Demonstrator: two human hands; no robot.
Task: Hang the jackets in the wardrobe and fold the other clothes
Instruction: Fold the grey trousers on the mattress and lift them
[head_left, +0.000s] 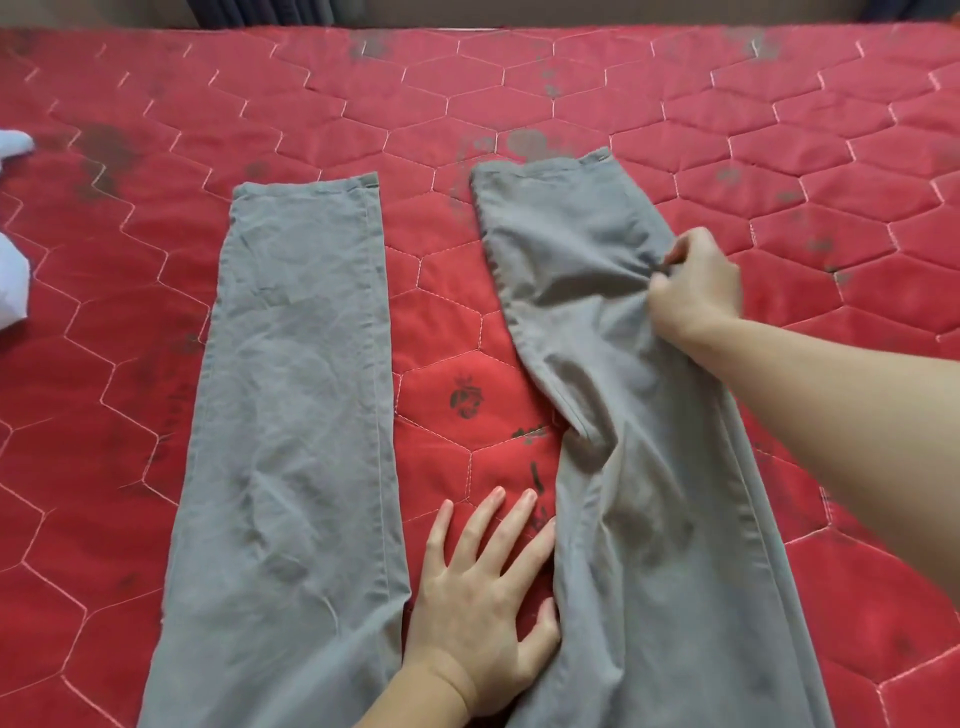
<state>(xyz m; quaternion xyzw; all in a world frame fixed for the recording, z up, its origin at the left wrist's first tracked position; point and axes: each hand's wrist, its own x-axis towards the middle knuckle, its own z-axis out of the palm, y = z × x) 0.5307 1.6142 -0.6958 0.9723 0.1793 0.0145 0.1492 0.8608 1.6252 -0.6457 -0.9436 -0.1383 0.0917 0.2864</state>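
Red quilted mattress (675, 104), stained. Grey trousers (291, 389): 2 legs spread flat, hems far from the person. Right hand (696, 283): grip pinching a fold on the right leg's outer edge. Left hand (483, 587): fingers spread, flat on the mattress between the legs, nearer the person than that grip. White cloth (13, 270): far left.

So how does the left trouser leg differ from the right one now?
The left leg lies flat and straight; the right leg is rumpled and bent. No hand grips the left leg; the right hand pinches the right leg, and the left hand lies flat between them. Both are grey, on the red mattress.
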